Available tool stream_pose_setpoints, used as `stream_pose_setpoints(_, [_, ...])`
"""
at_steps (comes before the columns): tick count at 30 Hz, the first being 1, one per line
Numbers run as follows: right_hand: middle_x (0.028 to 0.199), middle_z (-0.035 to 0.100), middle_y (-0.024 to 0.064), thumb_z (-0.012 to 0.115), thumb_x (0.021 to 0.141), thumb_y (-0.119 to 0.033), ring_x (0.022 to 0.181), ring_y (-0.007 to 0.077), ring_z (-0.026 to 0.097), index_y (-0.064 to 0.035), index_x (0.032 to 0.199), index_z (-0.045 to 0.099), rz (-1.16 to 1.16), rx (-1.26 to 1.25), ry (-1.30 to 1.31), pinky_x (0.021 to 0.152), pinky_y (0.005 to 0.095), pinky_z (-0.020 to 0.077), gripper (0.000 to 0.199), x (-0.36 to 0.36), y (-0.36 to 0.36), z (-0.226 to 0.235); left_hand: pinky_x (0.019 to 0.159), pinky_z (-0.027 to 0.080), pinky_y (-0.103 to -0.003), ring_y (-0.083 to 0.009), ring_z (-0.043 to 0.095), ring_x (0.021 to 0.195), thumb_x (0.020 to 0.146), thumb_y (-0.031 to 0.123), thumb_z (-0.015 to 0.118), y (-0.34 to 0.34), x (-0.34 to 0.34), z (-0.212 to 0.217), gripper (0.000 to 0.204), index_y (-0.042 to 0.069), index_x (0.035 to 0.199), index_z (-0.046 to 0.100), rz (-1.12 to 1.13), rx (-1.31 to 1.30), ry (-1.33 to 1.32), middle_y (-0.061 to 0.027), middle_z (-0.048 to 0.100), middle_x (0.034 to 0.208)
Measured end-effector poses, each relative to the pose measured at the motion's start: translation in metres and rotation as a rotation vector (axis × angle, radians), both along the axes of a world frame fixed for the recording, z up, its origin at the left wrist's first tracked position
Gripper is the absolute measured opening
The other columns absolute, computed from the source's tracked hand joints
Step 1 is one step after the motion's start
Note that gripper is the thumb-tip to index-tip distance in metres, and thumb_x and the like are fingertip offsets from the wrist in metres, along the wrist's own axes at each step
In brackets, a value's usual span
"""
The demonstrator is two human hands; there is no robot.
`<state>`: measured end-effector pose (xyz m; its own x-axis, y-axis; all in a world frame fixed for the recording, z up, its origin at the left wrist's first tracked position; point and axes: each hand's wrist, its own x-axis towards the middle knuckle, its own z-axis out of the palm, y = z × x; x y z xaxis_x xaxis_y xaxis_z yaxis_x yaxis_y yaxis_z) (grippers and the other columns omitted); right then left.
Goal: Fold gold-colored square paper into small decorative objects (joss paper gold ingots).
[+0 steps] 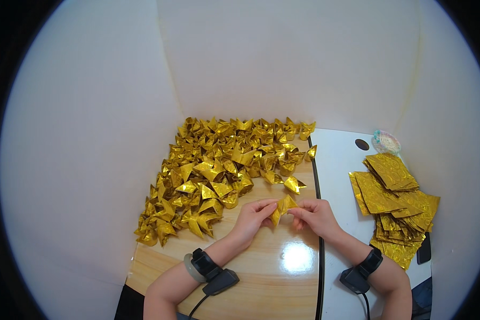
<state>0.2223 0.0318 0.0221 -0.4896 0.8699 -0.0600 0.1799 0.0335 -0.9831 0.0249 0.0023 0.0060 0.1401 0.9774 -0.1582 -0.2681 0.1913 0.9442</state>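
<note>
Between my two hands, above the wooden tabletop, is a folded gold foil paper ingot (284,207). My left hand (254,218) pinches its left side between thumb and fingers. From the right, my right hand (316,217) grips the other side with thumb and forefinger, the remaining fingers curled. Beyond and to the left lies a large heap of finished gold paper ingots (218,165), with pointed ends sticking up. One loose ingot (294,184) rests just beyond my hands.
Stacks of flat gold foil paper (394,197) lie on the white tabletop (336,160) at right. A pastel woven item (386,142) sits behind them, near a dark round hole (362,144). A dark phone-like object (423,250) is partly covered. White walls enclose the sides and back.
</note>
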Motion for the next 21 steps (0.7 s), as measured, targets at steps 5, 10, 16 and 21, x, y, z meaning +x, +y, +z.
stream_pose_setpoints(5, [0.065,0.065,0.0035,0.061,0.095,-0.022,0.056,0.0080,0.063,0.0006,0.085,0.066,-0.022,-0.034,0.120,0.052,0.0194,0.0479,0.026,-0.0016,0.0016,-0.0057,0.073,0.050,-0.023,-0.0084,0.061,0.086,0.092,0.013,0.064,-0.0022,0.0032,-0.0031,0.018,0.002,0.106,0.066,0.080,0.020,0.052,-0.0021,0.067,0.096])
stream_pose_setpoints(10, [0.066,0.066,0.0056,0.061,0.095,-0.019,0.058,0.0092,0.064,0.0015,0.083,0.065,-0.050,0.002,0.065,0.053,0.0206,0.0494,0.024,-0.0031,0.0004,-0.0024,0.074,0.048,-0.022,-0.0075,0.059,0.085,0.085,0.007,0.070,-0.0032,0.0024,0.0034,0.018,0.001,0.101,0.066,0.168,0.216,0.353,-0.0016,0.066,0.092])
stream_pose_setpoints(16, [0.065,0.067,0.0055,0.062,0.094,-0.018,0.058,0.0091,0.065,0.0025,0.083,0.067,-0.066,0.072,0.040,0.052,0.0211,0.0499,0.024,-0.0029,-0.0023,-0.0020,0.074,0.048,-0.022,-0.0072,0.057,0.080,0.085,0.006,0.069,-0.0019,0.0008,0.0000,0.015,0.001,0.098,0.066,0.143,0.299,0.388,-0.0016,0.066,0.089])
stream_pose_setpoints(21, [0.065,0.066,0.0060,0.062,0.094,-0.018,0.057,0.0090,0.064,0.0033,0.083,0.067,-0.074,0.085,0.011,0.051,0.0211,0.0499,0.024,-0.0033,-0.0018,-0.0012,0.072,0.047,-0.022,-0.0071,0.058,0.079,0.085,0.006,0.070,-0.0014,-0.0001,-0.0009,0.016,0.000,0.099,0.065,0.152,0.320,0.333,-0.0024,0.066,0.088])
